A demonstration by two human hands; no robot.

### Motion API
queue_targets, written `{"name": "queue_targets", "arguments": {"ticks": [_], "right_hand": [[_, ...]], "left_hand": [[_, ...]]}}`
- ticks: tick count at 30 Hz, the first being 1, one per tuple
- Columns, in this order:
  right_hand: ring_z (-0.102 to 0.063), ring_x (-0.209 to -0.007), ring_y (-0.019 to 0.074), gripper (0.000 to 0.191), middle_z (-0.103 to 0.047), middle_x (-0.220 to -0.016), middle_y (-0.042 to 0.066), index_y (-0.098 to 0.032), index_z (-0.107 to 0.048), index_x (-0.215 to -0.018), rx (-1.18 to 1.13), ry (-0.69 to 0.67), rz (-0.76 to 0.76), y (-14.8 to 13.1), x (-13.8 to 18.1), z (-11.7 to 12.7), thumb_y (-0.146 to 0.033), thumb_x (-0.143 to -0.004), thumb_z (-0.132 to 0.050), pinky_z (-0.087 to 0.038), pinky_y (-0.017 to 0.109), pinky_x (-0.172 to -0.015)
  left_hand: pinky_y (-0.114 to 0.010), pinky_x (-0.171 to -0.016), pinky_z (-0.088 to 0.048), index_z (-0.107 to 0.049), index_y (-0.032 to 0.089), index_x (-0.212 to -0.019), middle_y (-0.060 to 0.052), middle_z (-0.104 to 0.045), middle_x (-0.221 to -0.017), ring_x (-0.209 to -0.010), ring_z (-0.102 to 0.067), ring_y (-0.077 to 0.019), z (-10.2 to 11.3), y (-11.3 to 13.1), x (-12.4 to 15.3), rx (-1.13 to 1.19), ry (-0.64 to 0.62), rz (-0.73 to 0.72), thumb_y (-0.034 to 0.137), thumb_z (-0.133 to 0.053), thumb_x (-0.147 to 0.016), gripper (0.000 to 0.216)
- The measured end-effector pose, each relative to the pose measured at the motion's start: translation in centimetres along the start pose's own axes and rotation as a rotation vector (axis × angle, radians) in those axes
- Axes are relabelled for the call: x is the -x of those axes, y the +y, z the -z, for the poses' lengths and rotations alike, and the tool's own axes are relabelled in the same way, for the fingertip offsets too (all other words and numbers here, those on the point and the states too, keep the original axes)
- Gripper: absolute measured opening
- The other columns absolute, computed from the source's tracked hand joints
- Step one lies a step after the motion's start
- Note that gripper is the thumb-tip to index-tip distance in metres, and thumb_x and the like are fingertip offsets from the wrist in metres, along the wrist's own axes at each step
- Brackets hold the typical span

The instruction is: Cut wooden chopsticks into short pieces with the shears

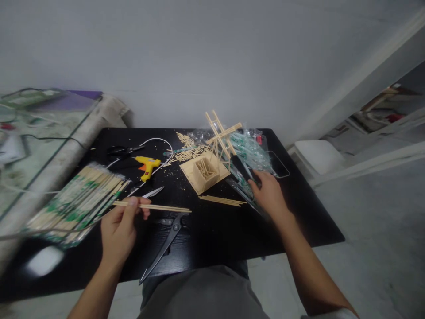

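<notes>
My left hand (pixel 121 223) pinches a pair of thin wooden chopsticks (pixel 166 207), which point right across the black table. At the right, my right hand (pixel 268 192) has its fingers curled at the end of a dark, narrow strip (pixel 241 166); what exactly they grip is partly hidden. Green-and-clear plastic wrappers (pixel 249 150) lie heaped beyond that hand. Left of it stands a wooden model (pixel 204 175), a square base with an open box full of short stick pieces. A lattice of joined sticks (pixel 221 130) rises behind the box.
Wrapped chopsticks (pixel 79 201) lie at the left. A yellow glue gun (pixel 148 166), black-handled scissors (pixel 122 150) and large pliers-like cutters (pixel 166 243) rest on the table (pixel 212 243). Loose sticks (pixel 222 200) lie before the model, cut pieces (pixel 189 150) behind. A white stool (pixel 317 157) stands right.
</notes>
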State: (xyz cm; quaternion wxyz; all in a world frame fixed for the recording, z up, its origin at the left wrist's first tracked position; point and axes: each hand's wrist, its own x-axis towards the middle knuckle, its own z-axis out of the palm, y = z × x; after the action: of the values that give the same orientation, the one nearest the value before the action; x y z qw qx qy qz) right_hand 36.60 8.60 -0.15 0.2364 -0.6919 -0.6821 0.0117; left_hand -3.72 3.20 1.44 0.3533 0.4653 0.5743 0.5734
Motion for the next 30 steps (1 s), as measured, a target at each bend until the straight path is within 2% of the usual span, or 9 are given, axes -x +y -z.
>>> {"name": "queue_targets", "arguments": {"ticks": [7,11,14,17,20,21,23,26,30], "right_hand": [[-0.063,-0.112,0.0384,0.059,-0.066,-0.126,0.019,-0.015,-0.065,-0.134,0.179,-0.203,-0.055,0.6,2.9,0.1,-0.038,-0.082,-0.08,-0.051,0.051,-0.097],[-0.064,-0.108,0.0363,0.037,-0.072,-0.119,0.016,-0.017,-0.069,-0.123,0.159,-0.238,-0.053,0.8,2.8,-0.4,-0.03,-0.089,-0.072,-0.051,0.049,-0.093],[-0.063,-0.108,0.0372,0.031,-0.073,-0.116,0.018,-0.014,-0.069,-0.12,0.157,-0.175,-0.054,0.7,2.0,-0.9,-0.024,-0.091,-0.067,-0.05,0.05,-0.093],[-0.061,-0.115,0.0402,0.035,-0.069,-0.124,0.023,-0.013,-0.066,-0.126,0.155,-0.011,-0.067,-0.1,1.4,-0.9,-0.023,-0.092,-0.064,-0.048,0.054,-0.095],[-0.062,-0.118,0.0386,0.029,-0.07,-0.123,0.021,-0.015,-0.069,-0.121,-0.043,0.041,-0.019,-2.3,1.8,-0.3,-0.026,-0.094,-0.065,-0.048,0.056,-0.101],[-0.064,-0.117,0.0362,0.026,-0.072,-0.121,0.019,-0.016,-0.071,-0.117,-0.166,-0.002,0.012,-3.3,2.1,0.0,-0.028,-0.095,-0.066,-0.049,0.054,-0.102],[-0.071,-0.108,0.0288,0.023,-0.076,-0.116,0.013,-0.019,-0.073,-0.115,-0.435,-0.225,0.065,-5.6,3.1,0.7,-0.033,-0.097,-0.067,-0.053,0.046,-0.1],[-0.071,-0.116,0.0245,0.03,-0.077,-0.126,0.008,-0.023,-0.072,-0.126,-0.69,-0.555,0.188,-8.7,4.7,1.2,-0.031,-0.097,-0.071,-0.052,0.04,-0.105],[-0.075,-0.1,0.0207,0.018,-0.081,-0.109,0.005,-0.022,-0.078,-0.114,-0.776,-0.671,0.179,-10.6,6.0,0.5,-0.022,-0.099,-0.068,-0.056,0.033,-0.092]], "left_hand": [[-0.029,-0.064,-0.049,-0.078,0.017,-0.08,-0.002,-0.066,-0.066,-0.064,-0.058,-0.0151,-0.3,-0.1,0.3,-0.114,-0.061,-0.035,0.051,-0.064,-0.095,0.039],[-0.029,-0.065,-0.049,-0.077,0.018,-0.08,-0.002,-0.067,-0.069,-0.065,-0.058,-0.0154,-0.6,-0.1,0.4,-0.114,-0.092,-0.017,0.051,-0.063,-0.095,0.039],[-0.03,-0.067,-0.049,-0.076,0.018,-0.08,-0.002,-0.067,-0.07,-0.066,-0.058,-0.0154,-0.8,0.0,0.5,-0.133,-0.117,-0.017,0.052,-0.062,-0.097,0.04],[-0.029,-0.066,-0.05,-0.077,0.018,-0.082,-0.001,-0.066,-0.067,-0.065,-0.058,-0.0156,-1.2,0.2,0.6,-0.163,-0.153,-0.007,0.053,-0.062,-0.096,0.041],[-0.028,-0.06,-0.05,-0.079,0.017,-0.085,-0.004,-0.071,-0.072,-0.063,-0.06,-0.0156,-2.0,0.5,0.8,-0.141,-0.219,0.04,0.056,-0.065,-0.094,0.042],[-0.028,-0.058,-0.051,-0.079,0.016,-0.083,-0.006,-0.075,-0.077,-0.063,-0.061,-0.0156,-2.3,0.7,0.9,-0.12,-0.251,0.056,0.056,-0.066,-0.093,0.043],[-0.028,-0.058,-0.052,-0.078,0.017,-0.076,-0.01,-0.079,-0.089,-0.064,-0.063,-0.0157,-3.0,1.0,1.2,-0.079,-0.34,0.081,0.056,-0.067,-0.092,0.044],[-0.029,-0.06,-0.055,-0.076,0.018,-0.069,-0.011,-0.079,-0.088,-0.067,-0.067,-0.0176,-4.0,1.3,1.8,-0.039,-0.498,0.088,0.054,-0.064,-0.095,0.046],[-0.032,-0.069,-0.058,-0.073,0.02,-0.068,-0.011,-0.079,-0.087,-0.086,-0.073,-0.0233,-4.7,0.9,2.5,-0.035,-0.63,0.086,0.05,-0.058,-0.099,0.047]]}}
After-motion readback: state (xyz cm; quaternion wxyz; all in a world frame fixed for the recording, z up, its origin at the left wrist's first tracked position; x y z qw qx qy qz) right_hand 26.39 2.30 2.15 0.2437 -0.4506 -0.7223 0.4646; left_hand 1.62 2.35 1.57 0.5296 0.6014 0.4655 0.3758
